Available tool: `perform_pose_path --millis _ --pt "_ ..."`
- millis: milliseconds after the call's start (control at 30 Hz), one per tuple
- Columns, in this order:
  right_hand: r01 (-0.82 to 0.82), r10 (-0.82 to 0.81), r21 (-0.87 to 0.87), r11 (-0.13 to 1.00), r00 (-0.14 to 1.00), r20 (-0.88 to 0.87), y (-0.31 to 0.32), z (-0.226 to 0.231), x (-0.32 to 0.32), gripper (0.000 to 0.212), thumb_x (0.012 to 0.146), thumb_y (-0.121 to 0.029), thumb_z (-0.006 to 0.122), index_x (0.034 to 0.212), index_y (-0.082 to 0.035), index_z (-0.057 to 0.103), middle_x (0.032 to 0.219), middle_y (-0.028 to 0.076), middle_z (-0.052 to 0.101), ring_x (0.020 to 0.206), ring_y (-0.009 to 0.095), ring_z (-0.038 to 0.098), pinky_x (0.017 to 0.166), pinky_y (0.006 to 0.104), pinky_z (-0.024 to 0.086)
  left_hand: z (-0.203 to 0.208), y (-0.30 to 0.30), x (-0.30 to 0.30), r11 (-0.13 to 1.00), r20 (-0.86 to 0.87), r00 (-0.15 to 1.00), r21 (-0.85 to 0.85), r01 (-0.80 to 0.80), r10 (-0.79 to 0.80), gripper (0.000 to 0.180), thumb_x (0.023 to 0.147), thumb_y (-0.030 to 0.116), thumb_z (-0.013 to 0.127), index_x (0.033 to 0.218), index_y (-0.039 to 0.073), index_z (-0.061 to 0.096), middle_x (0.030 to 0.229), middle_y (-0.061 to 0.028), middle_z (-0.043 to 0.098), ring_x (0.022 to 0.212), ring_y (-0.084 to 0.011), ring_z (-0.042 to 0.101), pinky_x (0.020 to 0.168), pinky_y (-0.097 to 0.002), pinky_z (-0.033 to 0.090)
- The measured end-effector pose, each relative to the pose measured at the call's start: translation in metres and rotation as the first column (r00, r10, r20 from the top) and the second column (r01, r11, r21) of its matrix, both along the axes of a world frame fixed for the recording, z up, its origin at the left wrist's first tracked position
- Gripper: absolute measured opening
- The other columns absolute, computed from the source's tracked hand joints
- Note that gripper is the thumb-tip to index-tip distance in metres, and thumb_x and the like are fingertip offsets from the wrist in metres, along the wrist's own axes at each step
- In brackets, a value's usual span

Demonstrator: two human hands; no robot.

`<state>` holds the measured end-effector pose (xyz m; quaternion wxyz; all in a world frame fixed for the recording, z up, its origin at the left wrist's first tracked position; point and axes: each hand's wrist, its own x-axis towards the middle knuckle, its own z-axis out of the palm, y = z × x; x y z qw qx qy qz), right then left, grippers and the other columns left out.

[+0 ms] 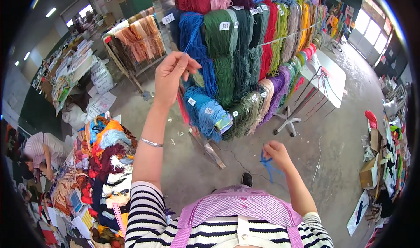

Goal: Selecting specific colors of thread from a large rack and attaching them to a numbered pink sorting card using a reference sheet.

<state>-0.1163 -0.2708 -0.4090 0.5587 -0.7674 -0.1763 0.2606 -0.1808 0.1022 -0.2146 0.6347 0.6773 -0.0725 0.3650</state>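
Note:
My left hand (pixel 172 75) is raised in front of the yarn rack, its thumb and fingertips pinched together. A thin blue strand seems to run up from the fingertips toward a hanging bright blue skein (pixel 191 29); where it joins is hard to make out. Low on the right, my right hand (pixel 278 155) is closed around a small loose bunch of blue yarn (pixel 267 165), whose ends dangle below the fingers. Beside the blue skein hangs a dark green skein (pixel 218 40). Under my left hand, lighter blue skeins (pixel 201 110) drape over a lower bar.
Red skeins (pixel 267 38) and other colours line the rack to the right. A white wheeled table (pixel 330 79) with red cords stands beyond. To my left lies a heap of mixed yarn (pixel 105 160); a person (pixel 43 149) bends behind it. A rack of peach skeins (pixel 140 33) stands back left.

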Motion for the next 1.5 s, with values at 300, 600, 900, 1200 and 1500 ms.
perform_pose_path --millis 300,600,900,1200,1500 --pt "-0.368 0.357 0.225 0.902 0.930 0.091 0.113 0.087 -0.016 0.020 0.094 -0.020 0.056 0.089 -0.002 0.063 0.072 0.000 0.060 0.067 0.006 0.055 0.063 0.0215 0.046 0.022 -0.008 0.020 0.949 -0.078 0.946 0.019 -0.314 0.314 0.030 0.083 0.008 0.072 0.111 0.000 0.065 0.084 0.0028 0.065 0.072 -0.0017 0.054 0.063 -0.0171 0.040" --pt "-0.185 0.149 0.441 0.878 0.982 0.114 0.138 0.157 -0.013 0.019 0.095 -0.016 0.055 0.089 0.000 0.064 0.073 0.001 0.063 0.067 0.007 0.057 0.062 0.0207 0.045 -0.006 -0.025 -0.035 0.991 -0.126 0.984 -0.062 0.119 -0.127 0.014 0.097 0.015 0.053 0.100 0.002 0.060 0.079 -0.0010 0.061 0.065 -0.0031 0.049 0.058 -0.0172 0.038" --pt "-0.298 0.397 0.634 0.713 0.918 -0.015 0.157 0.171 -0.023 0.019 0.096 -0.020 0.054 0.093 -0.002 0.058 0.064 -0.004 0.045 0.059 0.007 0.042 0.055 0.0220 0.033 -0.077 -0.077 -0.054 0.914 -0.079 0.990 0.399 -0.074 0.115 0.011 0.086 0.015 0.065 0.090 0.004 0.063 0.079 -0.0004 0.063 0.069 -0.0137 0.053 0.062 -0.0270 0.044" --pt "0.172 0.098 -0.720 0.672 0.943 0.317 -0.150 -0.127 -0.071 0.024 0.077 -0.026 0.064 0.080 -0.003 0.069 0.070 0.016 0.064 0.065 0.026 0.064 0.062 0.0409 0.048 -0.129 -0.085 -0.105 0.560 -0.557 0.828 0.705 0.435 0.059 0.019 0.086 0.024 0.062 0.082 0.006 0.061 0.083 -0.0040 0.060 0.081 -0.0262 0.059 0.064 -0.0383 0.048" --pt "0.338 -0.283 0.130 0.932 0.904 -0.320 -0.071 0.057 -0.078 0.024 0.095 -0.018 0.054 0.112 -0.001 0.058 0.070 0.004 0.060 0.044 0.003 0.036 0.044 0.0187 0.028 -0.143 -0.176 -0.056 0.730 -0.781 0.456 -0.001 0.683 -0.427 0.042 0.098 0.037 0.048 0.083 0.002 0.065 0.080 -0.0035 0.063 0.074 -0.0136 0.061 0.066 -0.0276 0.046"
